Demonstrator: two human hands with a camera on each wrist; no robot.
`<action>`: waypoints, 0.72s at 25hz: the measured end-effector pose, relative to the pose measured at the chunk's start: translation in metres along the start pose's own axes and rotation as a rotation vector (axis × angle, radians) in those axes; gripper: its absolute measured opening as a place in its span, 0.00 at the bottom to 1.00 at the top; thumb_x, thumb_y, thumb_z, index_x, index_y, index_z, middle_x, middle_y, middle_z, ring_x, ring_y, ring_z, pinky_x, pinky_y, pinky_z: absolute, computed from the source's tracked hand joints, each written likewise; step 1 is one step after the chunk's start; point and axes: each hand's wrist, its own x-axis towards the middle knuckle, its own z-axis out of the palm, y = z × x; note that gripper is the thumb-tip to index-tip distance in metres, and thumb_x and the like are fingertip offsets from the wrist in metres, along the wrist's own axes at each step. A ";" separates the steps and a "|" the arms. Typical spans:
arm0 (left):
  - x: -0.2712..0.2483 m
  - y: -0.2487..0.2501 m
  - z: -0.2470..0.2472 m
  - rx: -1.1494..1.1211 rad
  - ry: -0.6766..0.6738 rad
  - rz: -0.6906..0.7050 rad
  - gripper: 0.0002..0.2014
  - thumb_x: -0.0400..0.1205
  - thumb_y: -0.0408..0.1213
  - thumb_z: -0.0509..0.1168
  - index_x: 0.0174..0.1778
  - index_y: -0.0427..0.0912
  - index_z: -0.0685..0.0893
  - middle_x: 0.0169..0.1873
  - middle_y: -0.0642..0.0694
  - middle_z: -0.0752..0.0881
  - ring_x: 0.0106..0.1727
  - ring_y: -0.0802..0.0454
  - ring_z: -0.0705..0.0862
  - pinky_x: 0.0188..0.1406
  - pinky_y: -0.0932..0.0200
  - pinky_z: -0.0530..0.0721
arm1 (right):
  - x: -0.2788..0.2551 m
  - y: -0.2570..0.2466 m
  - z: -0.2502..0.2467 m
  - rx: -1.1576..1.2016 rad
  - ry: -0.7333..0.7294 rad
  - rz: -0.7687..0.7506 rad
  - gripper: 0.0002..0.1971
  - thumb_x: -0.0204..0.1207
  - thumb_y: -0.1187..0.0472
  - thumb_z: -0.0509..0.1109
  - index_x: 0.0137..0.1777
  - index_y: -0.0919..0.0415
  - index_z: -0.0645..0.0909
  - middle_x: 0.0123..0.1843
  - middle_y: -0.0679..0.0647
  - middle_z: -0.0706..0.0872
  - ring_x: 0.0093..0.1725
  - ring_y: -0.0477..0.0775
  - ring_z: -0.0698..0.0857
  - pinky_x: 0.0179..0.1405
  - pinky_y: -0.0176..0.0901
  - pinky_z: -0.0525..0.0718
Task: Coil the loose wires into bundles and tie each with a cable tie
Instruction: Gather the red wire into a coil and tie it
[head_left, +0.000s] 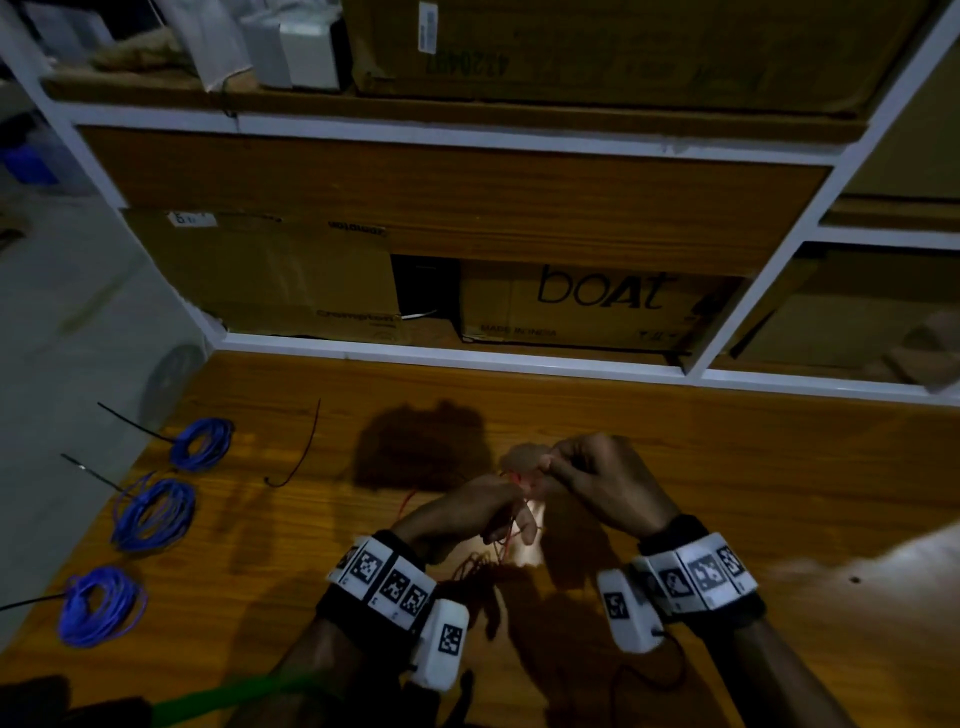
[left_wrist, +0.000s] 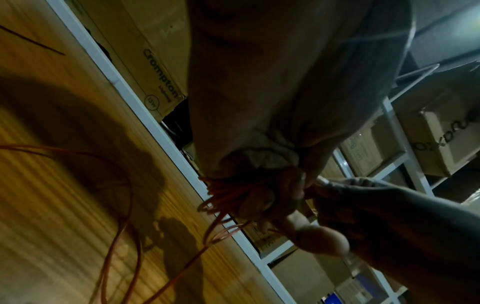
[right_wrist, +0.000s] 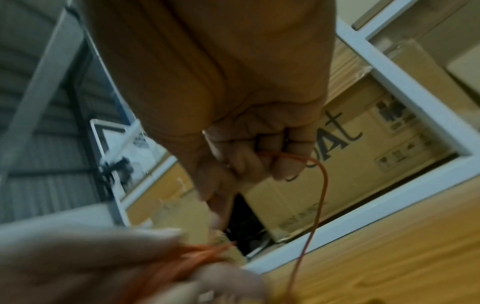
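Mid-coil on the red wire (head_left: 511, 525): several loops gathered in the left hand (head_left: 467, 512), fingers curled round them, held above the bench (head_left: 727, 457) near 6 o'clock in the head view. A single strand pinched between thumb and fingertips of the right hand (head_left: 597, 475), just beside the left at its 2 o'clock, feeding the next turn. Loose tail trailing down onto the wood toward 6 o'clock. Judged well along: three blue bundles (head_left: 150, 512) already tied, lined up at 9 o'clock, black tie tails sticking out. Next: winding in the slack, then fetching a tie without letting loops spring. Short red offcut (head_left: 304, 452) at 10 o'clock. Dim room; white-framed shelving (head_left: 467, 353) behind at 12 o'clock, stacked with cardboard boxes (head_left: 587, 306).
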 end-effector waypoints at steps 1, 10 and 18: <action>0.000 0.001 -0.001 -0.041 0.048 0.001 0.21 0.93 0.44 0.49 0.54 0.40 0.86 0.37 0.46 0.89 0.26 0.56 0.70 0.30 0.58 0.68 | -0.003 -0.004 0.002 0.004 0.005 -0.009 0.14 0.85 0.53 0.67 0.38 0.51 0.85 0.28 0.47 0.83 0.27 0.40 0.79 0.26 0.32 0.72; 0.002 0.012 0.010 -0.266 0.290 0.202 0.18 0.85 0.52 0.52 0.52 0.45 0.81 0.38 0.47 0.82 0.34 0.56 0.78 0.34 0.62 0.75 | -0.024 -0.024 0.040 0.176 0.159 -0.103 0.15 0.84 0.44 0.60 0.56 0.47 0.86 0.40 0.44 0.91 0.37 0.42 0.88 0.38 0.55 0.89; 0.022 0.007 -0.009 -0.881 0.311 0.257 0.21 0.90 0.43 0.53 0.74 0.37 0.79 0.44 0.45 0.87 0.43 0.52 0.81 0.44 0.58 0.79 | -0.032 -0.017 0.068 0.273 0.111 -0.070 0.14 0.88 0.49 0.63 0.45 0.52 0.86 0.32 0.49 0.87 0.28 0.46 0.83 0.28 0.46 0.79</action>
